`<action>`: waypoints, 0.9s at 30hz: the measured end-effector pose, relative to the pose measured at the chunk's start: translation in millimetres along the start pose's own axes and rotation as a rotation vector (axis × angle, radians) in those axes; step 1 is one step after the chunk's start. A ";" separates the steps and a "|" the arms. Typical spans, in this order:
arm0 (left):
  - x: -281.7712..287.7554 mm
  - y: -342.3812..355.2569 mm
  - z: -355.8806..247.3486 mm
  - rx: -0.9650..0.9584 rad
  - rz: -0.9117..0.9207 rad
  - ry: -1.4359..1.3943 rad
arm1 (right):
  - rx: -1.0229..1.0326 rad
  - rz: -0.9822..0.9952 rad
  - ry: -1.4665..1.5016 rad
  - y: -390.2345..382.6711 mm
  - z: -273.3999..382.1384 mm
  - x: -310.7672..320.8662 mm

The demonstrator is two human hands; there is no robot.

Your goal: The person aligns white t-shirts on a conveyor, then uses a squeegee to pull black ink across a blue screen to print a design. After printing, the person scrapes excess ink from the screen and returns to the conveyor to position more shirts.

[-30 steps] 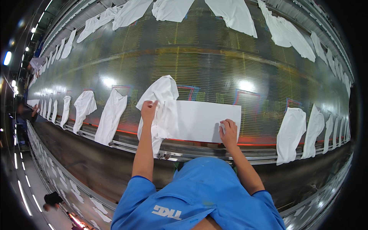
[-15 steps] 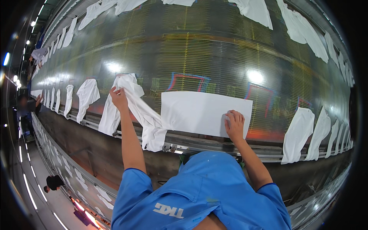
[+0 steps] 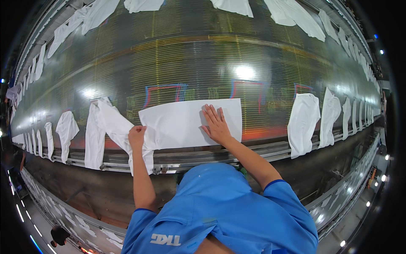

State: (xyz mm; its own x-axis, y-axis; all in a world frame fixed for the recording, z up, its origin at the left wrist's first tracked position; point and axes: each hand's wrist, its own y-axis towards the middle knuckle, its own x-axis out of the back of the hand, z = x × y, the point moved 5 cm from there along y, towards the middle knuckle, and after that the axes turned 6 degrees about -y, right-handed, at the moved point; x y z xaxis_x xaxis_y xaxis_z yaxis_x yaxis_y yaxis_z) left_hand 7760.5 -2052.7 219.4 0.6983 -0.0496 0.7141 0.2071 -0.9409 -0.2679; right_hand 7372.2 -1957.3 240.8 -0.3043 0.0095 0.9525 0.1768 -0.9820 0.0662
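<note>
A white rectangular sheet (image 3: 177, 127) lies along the near edge of the long table (image 3: 194, 67), which is marked with yellow lines and red and blue outlines. My left hand (image 3: 136, 135) is closed in a pinch on crumpled white fabric (image 3: 116, 122) at the sheet's left end; the fabric stretches up and left over a neighbouring white piece (image 3: 92, 152) and hangs down over the metal rail (image 3: 173, 169). My right hand (image 3: 215, 125) rests flat on the sheet, right of its middle, with fingers apart.
More white fabric pieces (image 3: 303, 127) lie in rows along both long edges, left and right of me and across the table. A second table (image 3: 55, 203) with white pieces stands behind me. A person in dark clothing (image 3: 59, 235) is in view at the lower left.
My left hand went up and left with the crumpled fabric, then came down and right to the sheet's left end. My right hand slid up and flattened out on the sheet.
</note>
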 end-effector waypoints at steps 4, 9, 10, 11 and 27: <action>8.3 -3.3 -14.6 -0.099 -0.125 -0.180 | -0.072 -0.023 -0.071 2.3 -23.3 4.9; -1.1 -5.4 -15.2 -0.138 -0.072 -0.209 | -0.168 0.018 -0.100 -2.5 -44.0 -1.3; -5.8 -5.3 -13.6 -0.146 -0.068 -0.232 | -0.170 0.055 -0.088 -1.9 -45.3 -3.4; -4.0 -4.6 -7.0 -0.081 -0.070 -0.221 | -0.186 0.080 -0.108 -3.0 -45.2 -2.4; -33.6 -76.3 -76.2 -0.176 -0.268 -0.333 | -0.130 0.725 0.330 179.9 153.5 -77.4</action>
State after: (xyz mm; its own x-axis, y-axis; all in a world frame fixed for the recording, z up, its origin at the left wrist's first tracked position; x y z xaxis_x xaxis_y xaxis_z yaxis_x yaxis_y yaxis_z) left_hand 7669.0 -2004.7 265.2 0.8242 0.2860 0.4888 0.3106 -0.9500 0.0322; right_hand 7571.3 -2105.8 224.6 -0.4197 -0.6746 0.6073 0.3319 -0.7368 -0.5891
